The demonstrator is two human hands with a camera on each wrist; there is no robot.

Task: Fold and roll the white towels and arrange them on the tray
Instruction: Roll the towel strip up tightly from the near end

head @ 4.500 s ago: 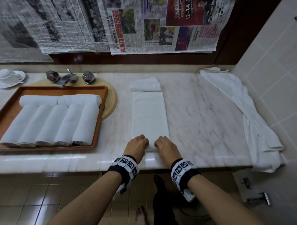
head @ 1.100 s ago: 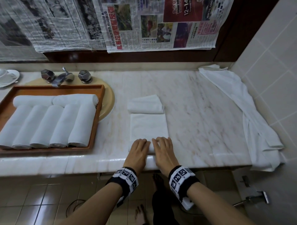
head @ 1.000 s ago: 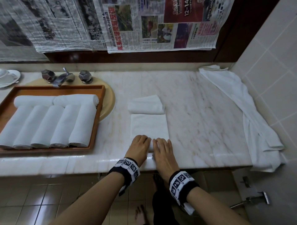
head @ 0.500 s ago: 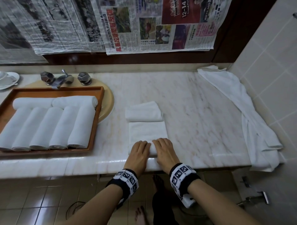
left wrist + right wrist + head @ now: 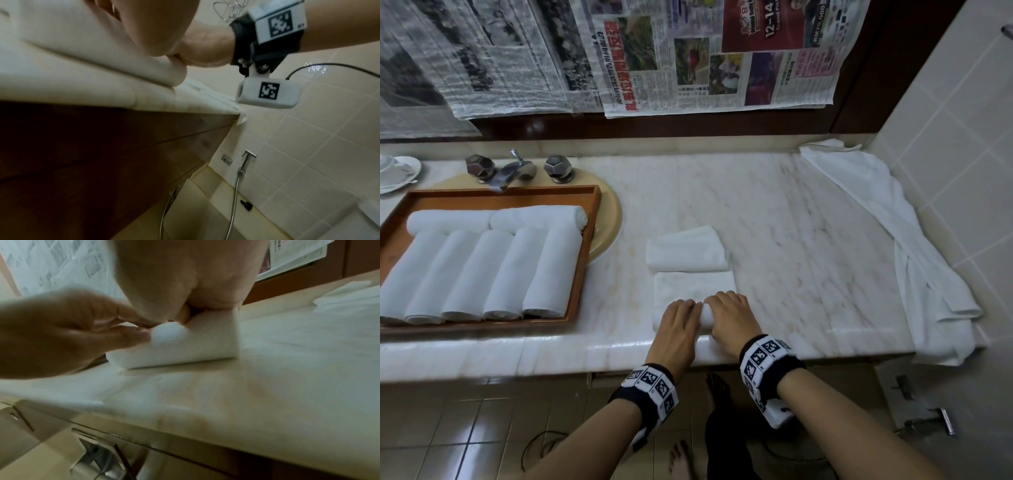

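Note:
A white towel (image 5: pixel 695 284) lies on the marble counter near its front edge, its near end wound into a roll (image 5: pixel 706 315). My left hand (image 5: pixel 681 318) and right hand (image 5: pixel 726 311) sit side by side on that roll with fingers curled over it. In the right wrist view the roll (image 5: pixel 185 345) shows under my right palm (image 5: pixel 185 280), and my left hand's fingertips (image 5: pixel 141 335) press its left part. The wooden tray (image 5: pixel 586 253) at the left holds several rolled white towels (image 5: pixel 482 270). A second folded white towel (image 5: pixel 686 248) lies just beyond the flat part.
A large white cloth (image 5: pixel 887 222) drapes along the right wall and over the counter's corner. Behind the tray are the taps (image 5: pixel 512 169) and a round beige basin (image 5: pixel 609 219). A cup and saucer (image 5: pixel 397 169) sit far left. Newspapers cover the back wall.
Both hands have kept rolling the towel away from me. The roll has grown, the flat part has shortened, and the folded towel beyond now lies close to the roll.

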